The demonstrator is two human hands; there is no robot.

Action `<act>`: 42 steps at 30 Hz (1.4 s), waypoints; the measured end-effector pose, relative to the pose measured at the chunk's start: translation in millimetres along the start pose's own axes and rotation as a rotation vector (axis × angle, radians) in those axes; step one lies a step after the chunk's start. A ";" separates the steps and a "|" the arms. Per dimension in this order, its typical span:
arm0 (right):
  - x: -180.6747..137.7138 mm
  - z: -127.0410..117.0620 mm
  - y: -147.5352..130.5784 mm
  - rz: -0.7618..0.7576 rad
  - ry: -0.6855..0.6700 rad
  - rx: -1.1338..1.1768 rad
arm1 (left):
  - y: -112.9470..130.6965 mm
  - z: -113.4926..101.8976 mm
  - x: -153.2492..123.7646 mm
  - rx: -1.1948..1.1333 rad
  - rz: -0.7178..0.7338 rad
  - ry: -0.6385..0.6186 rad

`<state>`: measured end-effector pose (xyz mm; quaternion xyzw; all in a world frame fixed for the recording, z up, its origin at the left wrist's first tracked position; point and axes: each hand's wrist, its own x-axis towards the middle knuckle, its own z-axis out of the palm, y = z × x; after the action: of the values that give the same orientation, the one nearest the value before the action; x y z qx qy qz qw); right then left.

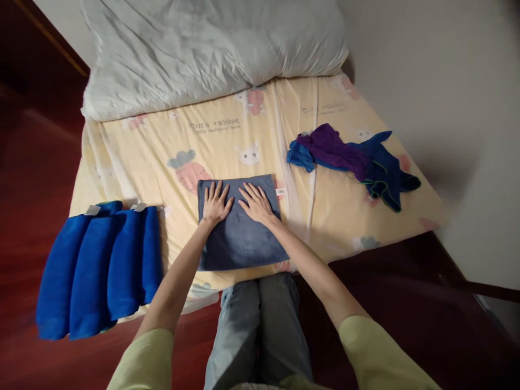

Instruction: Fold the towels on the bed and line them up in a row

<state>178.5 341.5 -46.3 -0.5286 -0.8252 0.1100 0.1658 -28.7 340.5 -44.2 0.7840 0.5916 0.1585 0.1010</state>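
A grey-blue towel (pixel 244 238) lies flat as a neat rectangle near the bed's front edge, with a small white label at its right side. My left hand (pixel 216 203) rests flat on its upper left part, fingers spread. On its upper right part, my right hand (pixel 257 204) also presses flat with fingers apart. Several blue rolled or folded towels (pixel 91 271) lie side by side to the left, partly over the bed's edge, white tags at their tops. Crumpled purple and blue cloths (pixel 337 154) lie in a loose heap to the right.
A pale yellow sheet (pixel 227 146) printed with rabbits and strawberries covers the bed. At the back a bulky light-grey quilt (pixel 215 54) is bunched up. A plain wall (pixel 459 108) borders the right side, and dark red floor (pixel 32 179) shows at the left.
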 end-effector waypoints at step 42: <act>-204.9 -66.7 -47.2 -0.111 -0.076 0.056 | -5.3 -52.6 -280.9 -0.097 0.196 -0.106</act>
<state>244.2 136.0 -0.3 -0.4726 -0.8556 0.1439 0.1548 -122.9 70.8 -33.3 0.8396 0.4974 0.1546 0.1540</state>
